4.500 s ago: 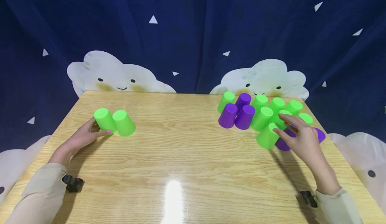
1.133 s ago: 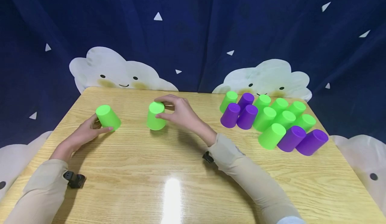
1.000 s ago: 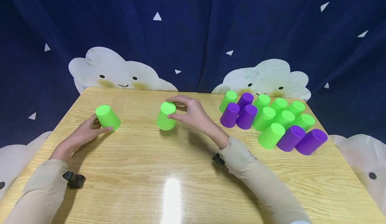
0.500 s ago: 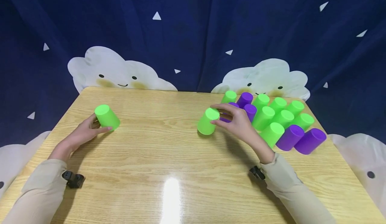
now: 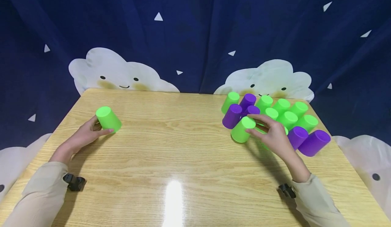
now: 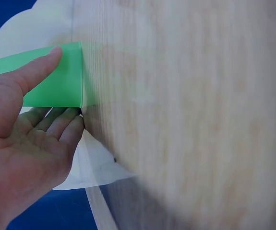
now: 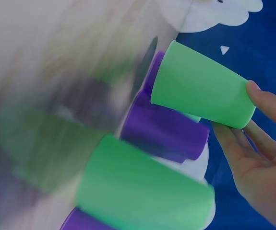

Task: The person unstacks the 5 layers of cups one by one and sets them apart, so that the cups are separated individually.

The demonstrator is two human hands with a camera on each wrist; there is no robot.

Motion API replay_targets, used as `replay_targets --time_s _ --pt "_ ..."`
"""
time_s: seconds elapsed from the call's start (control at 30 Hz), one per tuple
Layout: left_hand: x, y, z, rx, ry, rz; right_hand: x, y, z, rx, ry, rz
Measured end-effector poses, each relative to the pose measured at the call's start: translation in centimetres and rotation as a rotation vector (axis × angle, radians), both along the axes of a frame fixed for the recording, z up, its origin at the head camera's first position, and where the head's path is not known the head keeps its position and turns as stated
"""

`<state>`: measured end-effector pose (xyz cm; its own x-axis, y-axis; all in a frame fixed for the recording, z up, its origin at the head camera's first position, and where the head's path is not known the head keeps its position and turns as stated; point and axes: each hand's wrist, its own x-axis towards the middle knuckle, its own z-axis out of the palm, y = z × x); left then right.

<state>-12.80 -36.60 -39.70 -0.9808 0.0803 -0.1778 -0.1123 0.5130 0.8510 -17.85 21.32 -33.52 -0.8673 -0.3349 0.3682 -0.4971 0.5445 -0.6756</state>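
On the table's left side, an upside-down green cup (image 5: 108, 119) stands with my left hand (image 5: 82, 137) round it. In the left wrist view, the thumb lies along the near side of that cup (image 6: 56, 79) and the fingers are behind and below it. My right hand (image 5: 273, 135) pinches another upside-down green cup (image 5: 241, 132) near its base, in front of the group on the right. The right wrist view shows this cup (image 7: 200, 86) slightly off the table, its rim clear of the surface, beside purple cups (image 7: 164, 127).
Behind and right of my right hand stand several upside-down green cups (image 5: 287, 120) and purple cups (image 5: 314, 143), packed close together. My right hand partly hides a few of them. The wooden table (image 5: 171, 152) reaches back to a dark blue curtain (image 5: 183, 33).
The second green cup, which stood beside the left one, has been carried rightward by my right hand to the front of the group. My left hand keeps its place on its cup.
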Motion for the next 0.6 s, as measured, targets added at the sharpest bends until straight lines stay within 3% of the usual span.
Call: replay_targets --time_s 0.47,0.6 --pt "0.0 0.0 0.0 -0.003 -0.005 -0.002 1.1 2.8 -1.2 0.053 0.092 -0.072" --pt "0.0 0.0 0.0 -0.008 -0.009 -0.005 1.2 2.9 -1.4 0.097 0.161 -0.087"
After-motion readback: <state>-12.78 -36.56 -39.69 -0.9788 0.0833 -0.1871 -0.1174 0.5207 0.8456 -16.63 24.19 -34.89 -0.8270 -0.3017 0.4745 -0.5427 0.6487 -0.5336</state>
